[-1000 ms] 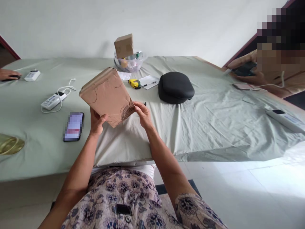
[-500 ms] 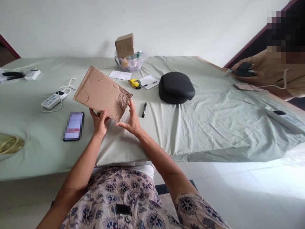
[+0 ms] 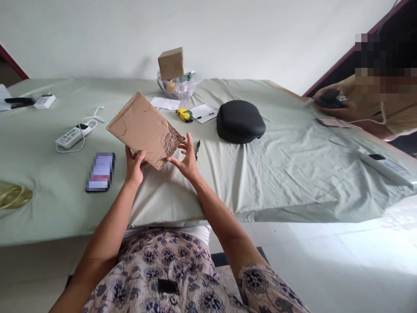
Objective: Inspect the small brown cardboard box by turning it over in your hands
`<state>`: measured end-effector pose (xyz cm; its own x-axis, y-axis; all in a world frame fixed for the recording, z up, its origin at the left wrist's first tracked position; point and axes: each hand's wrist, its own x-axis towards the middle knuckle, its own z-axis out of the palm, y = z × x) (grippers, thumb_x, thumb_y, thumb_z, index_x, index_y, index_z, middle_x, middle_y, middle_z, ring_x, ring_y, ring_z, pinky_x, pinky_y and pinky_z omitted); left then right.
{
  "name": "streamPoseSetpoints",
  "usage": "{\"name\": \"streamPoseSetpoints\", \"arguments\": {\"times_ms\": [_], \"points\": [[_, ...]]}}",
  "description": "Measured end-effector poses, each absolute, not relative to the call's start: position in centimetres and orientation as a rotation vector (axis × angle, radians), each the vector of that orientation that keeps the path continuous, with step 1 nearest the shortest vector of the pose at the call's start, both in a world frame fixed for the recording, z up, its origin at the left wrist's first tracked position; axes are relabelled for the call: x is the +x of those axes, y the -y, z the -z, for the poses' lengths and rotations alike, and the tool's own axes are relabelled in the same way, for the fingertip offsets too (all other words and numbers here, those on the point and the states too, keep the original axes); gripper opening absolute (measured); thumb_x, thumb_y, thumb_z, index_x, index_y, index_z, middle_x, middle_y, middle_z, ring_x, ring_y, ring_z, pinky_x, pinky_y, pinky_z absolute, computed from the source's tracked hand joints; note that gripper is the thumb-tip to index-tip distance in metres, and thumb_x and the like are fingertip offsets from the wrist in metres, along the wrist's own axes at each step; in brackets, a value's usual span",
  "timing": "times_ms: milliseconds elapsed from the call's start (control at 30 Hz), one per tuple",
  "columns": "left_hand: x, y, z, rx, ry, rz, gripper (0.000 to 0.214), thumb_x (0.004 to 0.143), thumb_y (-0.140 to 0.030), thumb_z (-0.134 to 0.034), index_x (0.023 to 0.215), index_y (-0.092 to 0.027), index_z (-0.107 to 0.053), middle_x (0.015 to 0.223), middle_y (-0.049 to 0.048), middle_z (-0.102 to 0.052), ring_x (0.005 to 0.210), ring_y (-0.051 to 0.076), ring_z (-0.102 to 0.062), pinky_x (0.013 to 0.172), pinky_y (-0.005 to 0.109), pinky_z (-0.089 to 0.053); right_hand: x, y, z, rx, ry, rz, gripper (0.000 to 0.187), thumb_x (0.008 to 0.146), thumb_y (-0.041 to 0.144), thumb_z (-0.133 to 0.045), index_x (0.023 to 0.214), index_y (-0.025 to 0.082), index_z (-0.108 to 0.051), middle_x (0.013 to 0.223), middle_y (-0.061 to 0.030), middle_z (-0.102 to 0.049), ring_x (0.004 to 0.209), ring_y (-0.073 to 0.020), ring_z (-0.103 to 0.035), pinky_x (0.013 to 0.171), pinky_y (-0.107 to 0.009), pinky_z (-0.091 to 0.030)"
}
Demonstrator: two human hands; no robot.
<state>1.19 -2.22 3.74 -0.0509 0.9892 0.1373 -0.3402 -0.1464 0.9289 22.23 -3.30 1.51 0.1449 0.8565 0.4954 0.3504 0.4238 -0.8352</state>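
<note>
A flat brown cardboard box (image 3: 143, 130) is held tilted above the table, its right end covered with dark scribbled or creased lines. My left hand (image 3: 134, 167) grips its lower edge, thumb in front and fingers partly hidden behind. At the right end, my right hand (image 3: 187, 161) has its thumb on the lower corner and other fingers at the right edge, the index finger raised. Just behind that hand, a black marker (image 3: 197, 150) lies on the cloth, partly covered by it.
A black case (image 3: 241, 121), yellow tape measure (image 3: 184, 114), papers with a pen (image 3: 205, 114) and a clear bowl (image 3: 180, 89) bearing a small box (image 3: 171, 63) stand beyond. Left are a phone (image 3: 100, 172) and power strip (image 3: 73, 135). Another person's hand (image 3: 342, 111) holds a dark object at right.
The cardboard box has shifted slightly right and tilted more steeply. My right hand has moved right with it, now partly covering the marker.
</note>
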Motion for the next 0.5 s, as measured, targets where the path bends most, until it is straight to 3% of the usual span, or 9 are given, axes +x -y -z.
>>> {"name": "streamPoseSetpoints", "arguments": {"times_ms": [100, 233, 333, 500], "points": [[1.1, 2.0, -3.6, 1.034, -0.880, -1.470, 0.101, 0.060, -0.063, -0.090, 0.147, -0.039, -0.043, 0.128, 0.0062, -0.069, 0.123, 0.029, -0.065, 0.086, 0.037, -0.059, 23.1, 3.0, -1.5, -1.182, 1.414, -0.428, 0.116, 0.067, 0.086, -0.074, 0.162, 0.034, -0.033, 0.118, -0.0079, -0.067, 0.100, -0.0253, -0.068, 0.096, -0.047, -0.057], [0.9, 1.9, -3.3, 1.023, -0.860, -1.453, 0.085, 0.063, -0.065, -0.087, 0.136, -0.035, -0.054, 0.135, 0.0068, -0.066, 0.124, 0.030, -0.065, 0.082, 0.036, -0.060, 23.9, 3.1, -2.0, -1.188, 1.383, -0.343, 0.069, 0.082, 0.080, -0.065, 0.133, 0.033, -0.067, 0.105, -0.0061, -0.066, 0.089, -0.0218, -0.063, 0.091, -0.043, -0.057], [0.9, 1.8, -3.2, 1.023, -0.830, -1.437, 0.078, 0.065, -0.066, -0.084, 0.131, -0.032, -0.058, 0.137, 0.0071, -0.066, 0.127, 0.030, -0.064, 0.087, 0.037, -0.060, 24.3, 3.4, -2.6, -1.178, 1.363, -0.325, 0.058, 0.086, 0.078, -0.063, 0.117, 0.031, -0.074, 0.104, -0.0073, -0.068, 0.096, -0.0238, -0.063, 0.094, -0.043, -0.055], [1.1, 1.9, -3.5, 0.918, -0.752, -1.373, 0.073, 0.071, -0.072, -0.078, 0.124, -0.024, -0.066, 0.137, 0.0112, -0.069, 0.132, 0.033, -0.063, 0.100, 0.043, -0.059, 24.3, 3.6, -2.9, -1.072, 1.348, -0.430, 0.059, 0.088, 0.080, -0.055, 0.113, 0.029, -0.072, 0.122, -0.0089, -0.070, 0.122, -0.0283, -0.061, 0.105, -0.047, -0.052]]}}
